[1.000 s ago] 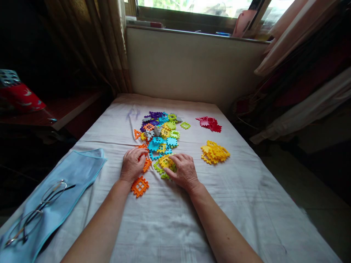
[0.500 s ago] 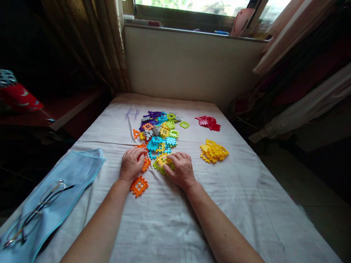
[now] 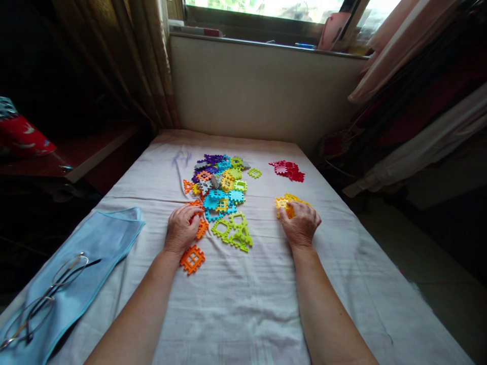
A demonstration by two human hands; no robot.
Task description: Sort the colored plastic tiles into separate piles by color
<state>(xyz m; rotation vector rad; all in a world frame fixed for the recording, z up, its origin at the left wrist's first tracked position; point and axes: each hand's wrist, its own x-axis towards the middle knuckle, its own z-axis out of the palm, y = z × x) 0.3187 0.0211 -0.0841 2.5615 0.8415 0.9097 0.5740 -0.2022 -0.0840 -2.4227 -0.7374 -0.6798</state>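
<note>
My right hand (image 3: 301,223) is over the pile of yellow interlocking plastic pieces (image 3: 309,203) on the right. Its thumb and fingers grip a yellow window piece (image 3: 282,203) at the pile's near left side. My left hand (image 3: 183,226) rests at the left edge of the mixed heap, fingers curled and close together beside orange pieces (image 3: 201,229); whatever is under the fingertips is hidden. Close to its wrist lies an orange window piece (image 3: 193,259). Several lime green pieces (image 3: 238,234) lie between my hands, next to the blue pieces (image 3: 211,201).
A red pile (image 3: 292,171) is at the back right of the white-sheeted surface (image 3: 243,304). Purple pieces (image 3: 208,170) sit at the heap's far end. Eyeglasses (image 3: 49,291) rest on a light blue cloth (image 3: 114,230) at the left. A wall (image 3: 258,91) stands behind.
My right hand has moved right with the yellow window piece, from the lime green pieces to the yellow pile. The lime green pieces are now uncovered. My left hand has stayed in place.
</note>
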